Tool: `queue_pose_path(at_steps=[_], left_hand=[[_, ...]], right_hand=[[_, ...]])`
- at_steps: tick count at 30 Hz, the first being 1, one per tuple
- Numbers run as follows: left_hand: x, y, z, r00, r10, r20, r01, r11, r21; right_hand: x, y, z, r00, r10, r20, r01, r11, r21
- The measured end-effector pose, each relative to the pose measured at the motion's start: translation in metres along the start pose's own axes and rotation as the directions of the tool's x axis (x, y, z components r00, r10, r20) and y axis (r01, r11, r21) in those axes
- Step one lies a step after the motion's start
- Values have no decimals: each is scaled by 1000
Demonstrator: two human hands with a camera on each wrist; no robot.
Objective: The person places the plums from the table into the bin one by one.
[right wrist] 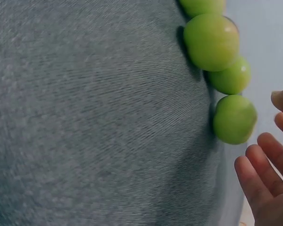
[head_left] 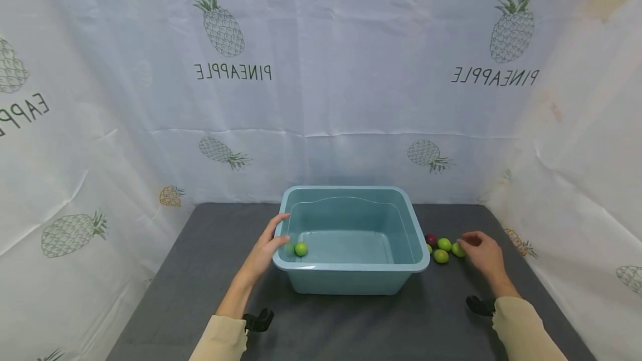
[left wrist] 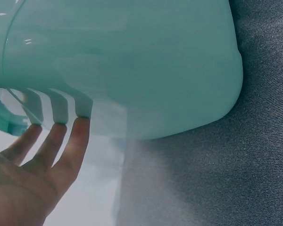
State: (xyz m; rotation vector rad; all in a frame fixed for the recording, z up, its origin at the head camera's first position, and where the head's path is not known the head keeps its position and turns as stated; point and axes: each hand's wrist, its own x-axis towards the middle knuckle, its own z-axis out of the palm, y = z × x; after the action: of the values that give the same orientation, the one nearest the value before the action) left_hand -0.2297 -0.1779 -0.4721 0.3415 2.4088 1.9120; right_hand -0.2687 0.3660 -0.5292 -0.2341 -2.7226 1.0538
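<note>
A light blue-green plastic basin stands on the dark table. My left hand holds its left side, thumb over the rim, and in the left wrist view several fingertips press the outer wall. Inside the basin, close to that thumb, lies one small round green fruit. Right of the basin, my right hand reaches over the outermost green fruit. In the right wrist view the fingers are spread beside that fruit, with a gap between them and it.
More green fruits sit in a cluster against the basin's right side, with a dark red fruit behind them. White cloth printed with pineapples hangs behind and along both sides of the dark table.
</note>
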Motion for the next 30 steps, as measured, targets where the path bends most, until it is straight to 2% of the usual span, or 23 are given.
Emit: queue_pose_path(at_steps=[10, 30], left_hand=[[0, -3, 1, 1000, -4, -16, 4, 1000, 3], [0, -1, 2, 1000, -11, -26, 11, 1000, 7]], right_hand=[[-3, 8, 4, 994, 70, 83, -70, 998, 3], [-4, 6, 7, 988, -51, 147, 61, 996, -62]])
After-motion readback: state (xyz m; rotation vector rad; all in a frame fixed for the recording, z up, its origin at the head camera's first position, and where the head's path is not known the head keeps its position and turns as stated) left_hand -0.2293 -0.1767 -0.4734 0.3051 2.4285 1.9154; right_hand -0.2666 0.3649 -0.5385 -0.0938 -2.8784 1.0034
